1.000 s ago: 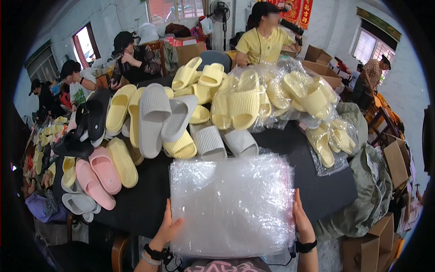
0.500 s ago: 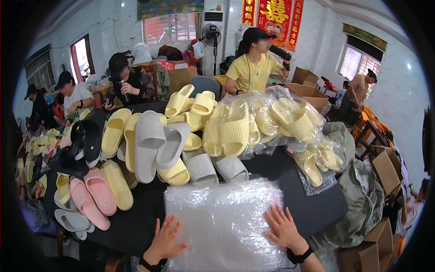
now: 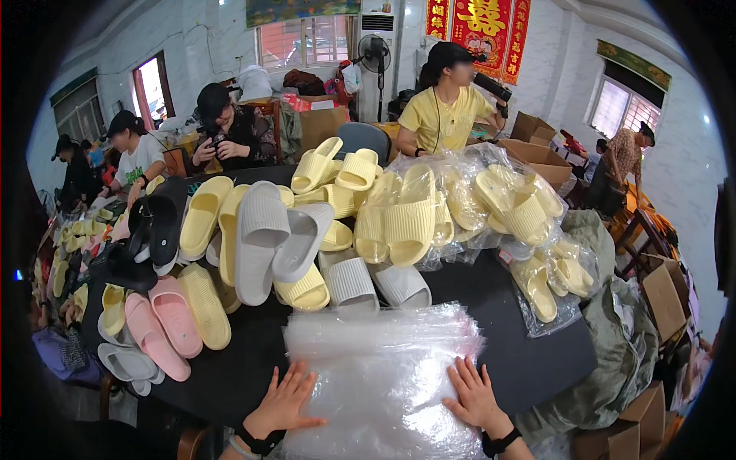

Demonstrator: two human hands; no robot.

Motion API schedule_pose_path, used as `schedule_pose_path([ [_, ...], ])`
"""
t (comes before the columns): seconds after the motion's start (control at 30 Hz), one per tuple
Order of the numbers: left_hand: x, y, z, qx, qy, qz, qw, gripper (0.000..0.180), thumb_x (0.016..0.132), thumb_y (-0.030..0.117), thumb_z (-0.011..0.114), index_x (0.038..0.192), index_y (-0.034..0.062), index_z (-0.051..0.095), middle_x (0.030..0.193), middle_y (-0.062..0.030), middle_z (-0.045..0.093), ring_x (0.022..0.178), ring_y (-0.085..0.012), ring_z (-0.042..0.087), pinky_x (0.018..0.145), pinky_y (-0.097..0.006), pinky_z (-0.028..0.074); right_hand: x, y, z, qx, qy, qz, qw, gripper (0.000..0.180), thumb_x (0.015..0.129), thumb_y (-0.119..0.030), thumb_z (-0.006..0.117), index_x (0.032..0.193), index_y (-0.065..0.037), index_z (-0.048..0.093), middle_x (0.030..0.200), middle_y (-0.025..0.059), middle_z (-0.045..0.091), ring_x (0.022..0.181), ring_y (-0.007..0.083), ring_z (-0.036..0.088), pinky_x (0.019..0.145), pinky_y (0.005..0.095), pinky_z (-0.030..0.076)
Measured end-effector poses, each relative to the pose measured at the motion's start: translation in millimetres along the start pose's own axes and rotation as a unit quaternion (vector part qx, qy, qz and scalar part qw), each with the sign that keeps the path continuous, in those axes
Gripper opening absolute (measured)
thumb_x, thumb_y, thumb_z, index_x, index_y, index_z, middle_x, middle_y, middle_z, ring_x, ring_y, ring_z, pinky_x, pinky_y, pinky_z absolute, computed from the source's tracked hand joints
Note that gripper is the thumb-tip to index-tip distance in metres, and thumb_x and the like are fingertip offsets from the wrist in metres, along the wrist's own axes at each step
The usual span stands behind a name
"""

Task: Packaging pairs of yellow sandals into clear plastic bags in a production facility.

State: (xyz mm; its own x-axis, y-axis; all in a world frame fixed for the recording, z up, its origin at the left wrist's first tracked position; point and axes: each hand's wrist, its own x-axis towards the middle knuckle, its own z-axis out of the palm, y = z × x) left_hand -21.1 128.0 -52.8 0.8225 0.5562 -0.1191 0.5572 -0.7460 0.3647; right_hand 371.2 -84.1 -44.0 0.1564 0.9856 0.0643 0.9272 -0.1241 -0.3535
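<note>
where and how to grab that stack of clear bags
Likely by both side edges, the left hand coming from the left and the right hand from the right: the bags form a wide, floppy stack, and each hand rests near one edge.

Shows bare left hand (image 3: 285, 400) and right hand (image 3: 477, 399). Wears a black wristband (image 3: 262, 440) on the left, broad and strap-like, plus a thin pale bracelet (image 3: 241, 448) just behind; wears a similar black strap (image 3: 501, 442) on the right.

Pictured in milky white on plastic bags (image 3: 376, 391), ribbed pale yellow and grey on slippers (image 3: 412, 238), pink on two slides (image 3: 173, 310), black on the tabletop (image 3: 529, 360), red-and-gold on the banner (image 3: 497, 63).
</note>
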Motion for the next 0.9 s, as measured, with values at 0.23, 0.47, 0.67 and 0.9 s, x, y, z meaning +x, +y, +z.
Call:
schedule_pose_path([
  [0.23, -1, 2, -6, 0.031, 0.013, 0.016, 0.999, 0.113, 0.080, 0.084, 0.046, 0.153, 0.0003, 0.028, 0.160, -0.0299, 0.016, 0.150, -0.0426, 0.013, 0.117, -0.065, 0.005, 1, 5, -18, 0.032, -0.025, -0.002, 0.999, 0.072, 0.097, -0.057, 0.044, 0.152, -0.012, 0.037, 0.161, 0.0168, 0.027, 0.151, 0.0339, 0.020, 0.117, 0.0622, 0.011],
  [0.47, -25, 17, -39, 0.030, 0.053, 0.036, 0.997, 0.107, 0.079, 0.083, 0.050, 0.154, 0.0078, 0.032, 0.160, -0.0268, 0.019, 0.150, -0.0442, 0.015, 0.116, -0.067, 0.008, 28, -10, -151, -0.043, -0.015, -0.043, 0.998, 0.064, 0.096, -0.043, 0.059, 0.149, -0.014, 0.040, 0.155, 0.0153, 0.037, 0.142, 0.0350, 0.037, 0.113, 0.0632, 0.025],
  [0.67, -34, 6, -3, -0.002, 0.003, 0.048, 0.999, 0.106, 0.078, 0.086, 0.048, 0.158, 0.0204, 0.024, 0.164, -0.0203, 0.012, 0.150, -0.0451, 0.012, 0.114, -0.070, 0.006, 114, -36, -214, -0.011, 0.009, -0.072, 0.997, 0.061, 0.092, -0.035, 0.067, 0.143, -0.008, 0.046, 0.127, 0.0159, 0.064, 0.112, 0.0332, 0.064, 0.098, 0.0412, 0.049],
  [0.9, -23, 1, 11, 0.000, 0.008, 0.046, 0.999, 0.111, 0.074, 0.085, 0.055, 0.157, 0.0164, 0.028, 0.164, -0.0214, 0.013, 0.151, -0.0439, 0.005, 0.116, -0.066, 0.004, 257, 55, -83, 0.217, 0.100, 0.065, 0.969, 0.091, 0.085, -0.045, 0.076, 0.148, 0.004, 0.030, 0.121, 0.0251, 0.066, 0.100, 0.0320, 0.069, 0.084, 0.0377, 0.055],
])
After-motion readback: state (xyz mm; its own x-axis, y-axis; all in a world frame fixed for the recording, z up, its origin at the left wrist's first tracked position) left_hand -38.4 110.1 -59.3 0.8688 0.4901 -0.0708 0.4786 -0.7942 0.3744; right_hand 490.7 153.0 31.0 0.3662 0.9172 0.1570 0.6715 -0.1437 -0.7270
